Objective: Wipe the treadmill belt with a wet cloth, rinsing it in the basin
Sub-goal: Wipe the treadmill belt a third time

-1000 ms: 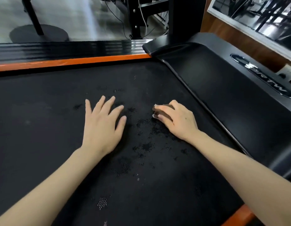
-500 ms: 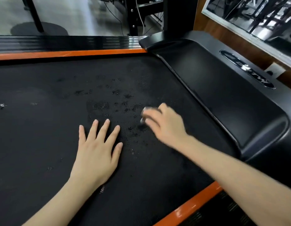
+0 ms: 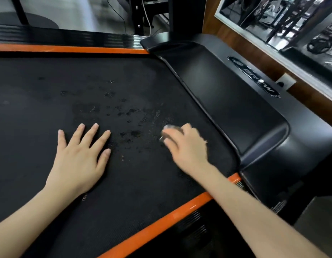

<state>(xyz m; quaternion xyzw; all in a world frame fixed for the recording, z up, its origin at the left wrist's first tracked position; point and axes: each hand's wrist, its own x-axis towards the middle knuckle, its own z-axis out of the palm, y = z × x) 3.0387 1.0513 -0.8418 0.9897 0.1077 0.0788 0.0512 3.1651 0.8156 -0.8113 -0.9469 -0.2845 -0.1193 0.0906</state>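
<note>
The black treadmill belt [image 3: 49, 101] fills the middle of the head view, with dark wet patches near its centre. My left hand [image 3: 79, 155] lies flat on the belt, fingers spread and straight. My right hand [image 3: 187, 146] is blurred; its fingers curl over a small grey-brown cloth [image 3: 169, 130] pressed against the belt, close to the belt's right end. Most of the cloth is hidden under the hand. No basin is in view.
Orange side rails run along the far edge [image 3: 68, 49] and the near edge [image 3: 161, 222] of the belt. The black motor cover [image 3: 226, 101] rises to the right of my right hand. Behind it stand a wooden wall with a mirror [image 3: 284, 21] and a wall socket [image 3: 285, 81].
My right hand with the cloth swept left across the belt and is now further right again. My left hand stays flat on the belt. The camera view has shifted.
</note>
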